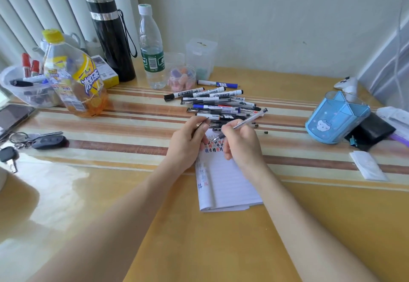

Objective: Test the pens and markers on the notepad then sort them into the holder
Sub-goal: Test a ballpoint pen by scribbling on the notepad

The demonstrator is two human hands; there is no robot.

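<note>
A lined notepad (230, 182) lies on the desk in front of me, with rows of red, blue and black test marks near its top. My right hand (240, 143) grips a clear gel pen (250, 120), its tip touching the pad's top. My left hand (188, 142) rests on the pad's upper left corner and pinches a thin dark pen cap (202, 124). Behind the hands lies a pile of pens and whiteboard markers (217, 102). A blue holder (336, 119) with a cartoon face stands at the right, apart from both hands.
At the left stand an iced tea bottle (75, 75), a black flask (110, 36), a water bottle (151, 47) and a clear tub (24, 86) holding markers. Keys (37, 141) lie near the left edge. A small jar (182, 78), a black wallet (371, 133) and folded paper (367, 166) are also on the desk.
</note>
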